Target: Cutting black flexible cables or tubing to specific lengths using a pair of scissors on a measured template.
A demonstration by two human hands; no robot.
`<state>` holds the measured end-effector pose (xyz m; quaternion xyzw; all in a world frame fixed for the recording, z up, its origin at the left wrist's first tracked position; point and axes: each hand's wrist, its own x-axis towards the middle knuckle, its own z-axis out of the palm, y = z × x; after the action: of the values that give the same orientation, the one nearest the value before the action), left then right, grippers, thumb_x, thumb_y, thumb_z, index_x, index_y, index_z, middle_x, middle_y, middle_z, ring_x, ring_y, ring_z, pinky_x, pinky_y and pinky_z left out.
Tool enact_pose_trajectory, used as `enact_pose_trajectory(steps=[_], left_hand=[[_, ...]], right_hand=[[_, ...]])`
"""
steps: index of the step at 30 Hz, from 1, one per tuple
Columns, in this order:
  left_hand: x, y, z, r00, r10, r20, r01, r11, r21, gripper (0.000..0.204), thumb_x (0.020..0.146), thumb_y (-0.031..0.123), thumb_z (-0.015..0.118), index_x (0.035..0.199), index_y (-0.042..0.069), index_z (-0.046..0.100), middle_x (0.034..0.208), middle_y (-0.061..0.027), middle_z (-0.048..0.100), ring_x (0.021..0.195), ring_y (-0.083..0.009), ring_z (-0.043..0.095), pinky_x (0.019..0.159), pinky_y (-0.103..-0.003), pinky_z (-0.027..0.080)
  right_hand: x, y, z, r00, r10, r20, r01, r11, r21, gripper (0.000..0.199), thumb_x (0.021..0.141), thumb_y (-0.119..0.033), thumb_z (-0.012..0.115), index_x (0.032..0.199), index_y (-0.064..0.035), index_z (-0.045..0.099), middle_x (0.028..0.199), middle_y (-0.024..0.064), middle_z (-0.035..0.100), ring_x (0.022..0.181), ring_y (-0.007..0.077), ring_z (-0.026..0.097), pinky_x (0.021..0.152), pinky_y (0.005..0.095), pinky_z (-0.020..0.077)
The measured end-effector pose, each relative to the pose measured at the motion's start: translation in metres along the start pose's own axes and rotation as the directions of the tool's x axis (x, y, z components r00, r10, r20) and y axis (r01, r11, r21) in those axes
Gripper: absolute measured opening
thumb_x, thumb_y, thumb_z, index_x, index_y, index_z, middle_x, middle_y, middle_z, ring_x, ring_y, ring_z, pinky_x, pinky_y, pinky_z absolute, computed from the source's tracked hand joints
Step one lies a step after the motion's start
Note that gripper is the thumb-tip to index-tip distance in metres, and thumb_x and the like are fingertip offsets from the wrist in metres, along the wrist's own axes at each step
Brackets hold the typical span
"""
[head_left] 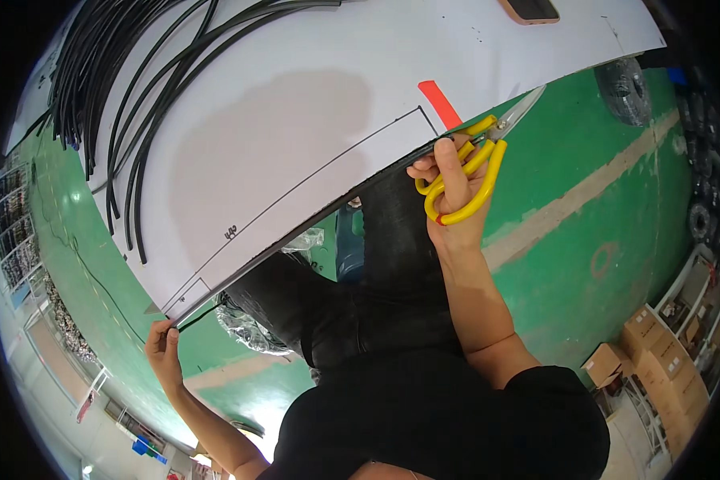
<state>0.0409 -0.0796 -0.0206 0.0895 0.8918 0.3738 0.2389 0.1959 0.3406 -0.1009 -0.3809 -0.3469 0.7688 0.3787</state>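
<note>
A black tube (328,210) is stretched along the near edge of the white tabletop (272,128). At the table's left corner my left hand (165,352) pinches one end of it, and a short tail sticks out past the fingers. My right hand (454,180) is closed at the other end, with the thumb pressing on the tube. Scissors (488,172) with yellow handles rest in that same hand, their blades pointing up and to the right. Pencil-like marked lines (320,178) run on the tabletop beside the tube. A red strip (438,104) lies just above my right hand.
Several long black tubes (168,88) lie bundled at the table's far left. A phone (530,10) sits at the far edge. Below the table are a clear plastic bag (248,326) and the green floor (552,168). Cardboard boxes (656,352) stand at the right.
</note>
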Motion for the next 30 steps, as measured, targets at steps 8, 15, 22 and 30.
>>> enact_pose_trajectory(steps=[8, 15, 22, 30], left_hand=[[0.0, -0.003, -0.003, 1.0, -0.017, -0.001, 0.017, 1.0, 0.004, 0.015, 0.084, 0.015, 0.06, 0.09, 0.001, 0.057, 0.077, 0.0047, 0.046, 0.072, -0.0049, 0.041, 0.067, -0.018, 0.033], [0.0, -0.004, -0.004, 1.0, -0.026, 0.0, 0.026, 1.0, 0.011, 0.012, 0.085, 0.013, 0.058, 0.089, 0.002, 0.056, 0.076, 0.0055, 0.045, 0.07, -0.0035, 0.039, 0.063, -0.017, 0.031], [0.002, -0.002, -0.001, 0.999, -0.051, 0.001, 0.051, 0.999, -0.012, 0.017, 0.083, 0.014, 0.061, 0.088, 0.0, 0.055, 0.078, 0.0036, 0.044, 0.071, -0.0051, 0.038, 0.064, -0.018, 0.031], [-0.017, 0.003, -0.016, 1.0, -0.015, -0.004, 0.015, 0.967, 0.256, 0.009, 0.082, 0.008, 0.057, 0.085, 0.0, 0.055, 0.077, 0.0007, 0.049, 0.075, -0.0083, 0.044, 0.07, -0.021, 0.037]], right_hand=[[0.001, -0.003, -0.001, 1.0, 0.009, 0.011, -0.009, 1.0, 0.002, 0.006, 0.083, -0.005, 0.057, 0.084, -0.0019, 0.052, 0.072, 0.0038, 0.055, 0.06, 0.01, 0.058, 0.057, 0.0265, 0.0549], [0.001, -0.003, 0.002, 1.0, 0.0, 0.011, 0.0, 1.0, 0.023, 0.006, 0.083, -0.004, 0.057, 0.084, -0.0018, 0.051, 0.071, 0.0038, 0.055, 0.059, 0.0103, 0.059, 0.057, 0.027, 0.0553], [0.002, -0.005, -0.004, 1.0, 0.003, 0.014, -0.003, 1.0, 0.006, 0.007, 0.083, -0.004, 0.056, 0.086, -0.0015, 0.05, 0.07, 0.0038, 0.055, 0.059, 0.0103, 0.058, 0.058, 0.0269, 0.0554], [-0.002, 0.01, 0.008, 1.0, 0.003, -0.012, -0.003, 1.0, -0.015, 0.017, 0.083, -0.002, 0.057, 0.096, -0.0055, 0.047, 0.078, 0.0021, 0.051, 0.061, 0.0118, 0.056, 0.055, 0.0267, 0.0527]])
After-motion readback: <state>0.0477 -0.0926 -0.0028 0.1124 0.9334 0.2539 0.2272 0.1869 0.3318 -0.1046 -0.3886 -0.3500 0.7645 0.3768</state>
